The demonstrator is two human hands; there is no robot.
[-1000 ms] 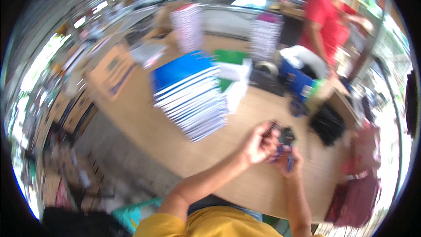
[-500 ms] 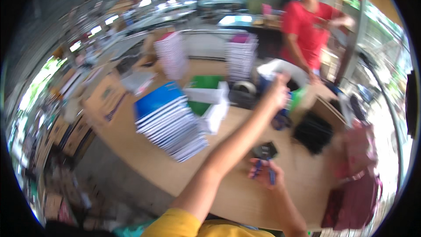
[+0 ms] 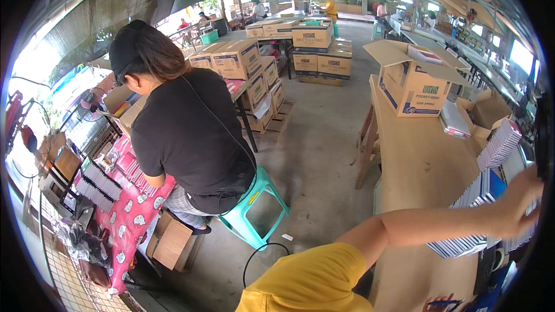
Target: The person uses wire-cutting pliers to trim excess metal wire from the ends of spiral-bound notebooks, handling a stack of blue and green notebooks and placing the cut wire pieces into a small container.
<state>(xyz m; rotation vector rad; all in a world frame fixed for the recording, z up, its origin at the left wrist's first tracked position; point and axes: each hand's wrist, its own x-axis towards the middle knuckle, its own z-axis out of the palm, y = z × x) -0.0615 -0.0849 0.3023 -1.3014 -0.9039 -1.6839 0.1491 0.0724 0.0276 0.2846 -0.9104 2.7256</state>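
With our left hand (image 3: 517, 205) stretched across the notebook stack (image 3: 480, 219) at the frame's right edge, fingers' grip unclear, we judge a careless pull could topple it off the table (image 3: 416, 162).

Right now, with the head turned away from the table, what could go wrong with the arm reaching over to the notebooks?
1. The left hand lands on the slanted stack of notebooks at the picture's edge; reaching almost unseen, it could push them off the wooden table.
2. The right hand is barely in view, so its grip cannot be checked.
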